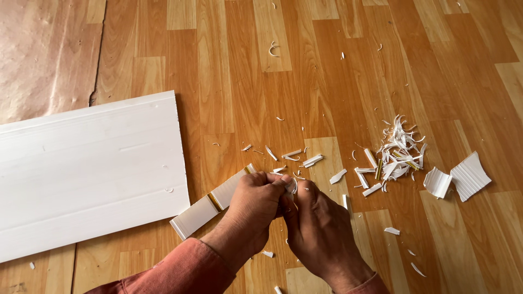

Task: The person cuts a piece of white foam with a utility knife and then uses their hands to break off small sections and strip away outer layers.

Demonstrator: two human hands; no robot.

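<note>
Head view: left hand (255,198) is closing firmly around a white strip with gold banding (210,206), lying slantwise on the wooden floor (229,81); right hand (316,223) is curling tight at its end, tool hidden. Trimming appears in hand; steadiness is wanted. Shavings heap (396,152) and white panel (87,169) are lying nearby.

You are working on the floor of a room under fit-out, a makeshift workshop: wood-pattern vinyl flooring (327,81) with a lifted seam, bare brownish underlay (38,49) beside it, a white wall panel (87,169) lying flat, and white trimmings (397,149) scattered about.
</note>
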